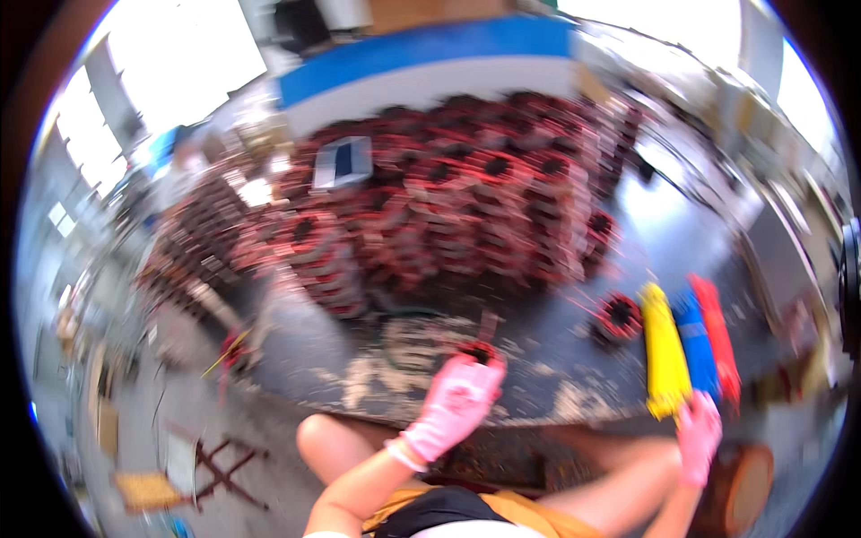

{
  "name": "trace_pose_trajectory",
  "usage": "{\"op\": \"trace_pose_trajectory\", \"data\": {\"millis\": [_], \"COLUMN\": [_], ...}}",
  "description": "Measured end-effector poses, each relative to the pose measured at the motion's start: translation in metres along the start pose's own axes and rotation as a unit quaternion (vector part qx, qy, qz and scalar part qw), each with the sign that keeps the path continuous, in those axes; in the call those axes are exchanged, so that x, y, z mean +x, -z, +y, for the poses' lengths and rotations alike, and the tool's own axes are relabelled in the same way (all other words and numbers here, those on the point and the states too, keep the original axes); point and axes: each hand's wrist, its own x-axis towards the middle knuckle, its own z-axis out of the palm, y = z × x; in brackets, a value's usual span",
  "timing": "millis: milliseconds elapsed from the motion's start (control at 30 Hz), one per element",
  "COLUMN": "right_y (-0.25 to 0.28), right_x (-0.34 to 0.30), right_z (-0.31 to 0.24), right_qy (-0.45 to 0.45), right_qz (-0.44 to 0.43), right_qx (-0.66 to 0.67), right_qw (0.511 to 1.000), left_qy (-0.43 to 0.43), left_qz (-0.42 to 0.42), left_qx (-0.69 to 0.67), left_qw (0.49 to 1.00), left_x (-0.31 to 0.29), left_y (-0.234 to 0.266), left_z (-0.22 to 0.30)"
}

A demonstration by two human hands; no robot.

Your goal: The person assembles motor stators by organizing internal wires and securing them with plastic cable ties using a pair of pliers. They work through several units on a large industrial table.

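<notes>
My left hand [462,403], in a pink glove, is closed around a small motor stator [478,351] at the near edge of the table. Dark inside, the stator has red windings, and a reddish lead sticks up from it. My right hand [698,439], also gloved in pink, reaches the near ends of the yellow bundle [665,354] and the blue bundle [696,345] of thin strands. Its fingers are drawn together there; blur hides what they pinch. A red bundle [715,336] lies alongside. Left of the bundles sits another stator [619,316].
Tall stacks of red-wound stators [475,206] fill the table's far side, with a pale device [343,163] on top. More stacks [202,229] stand at left. The dark, worn table [556,359] ends just before my knees. A folding stool [220,471] and a round wooden seat [749,484] stand below.
</notes>
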Motion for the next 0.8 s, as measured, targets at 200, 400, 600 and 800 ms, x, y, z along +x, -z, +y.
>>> {"op": "trace_pose_trajectory", "data": {"millis": [200,400,600,800], "right_y": [0.010,0.058,0.025,0.036], "right_x": [0.009,-0.007,-0.028,-0.025], "right_z": [0.026,-0.036,-0.115,-0.218], "right_qy": [-0.073,-0.167,-0.161,0.168], "right_qz": [-0.094,-0.061,-0.246,-0.287], "right_qx": [-0.052,0.230,0.540,0.424], "right_qw": [0.992,0.957,0.789,0.842], "left_qy": [-0.101,-0.116,-0.156,-0.222], "left_qz": [0.080,0.067,0.181,0.206], "left_qx": [-0.094,-0.022,-0.059,-0.051], "left_qw": [0.987,0.991,0.969,0.952], "left_x": [-0.042,-0.044,-0.037,-0.036], "left_y": [0.009,-0.004,0.057,0.071], "left_z": [-0.013,-0.010,0.022,0.043]}}
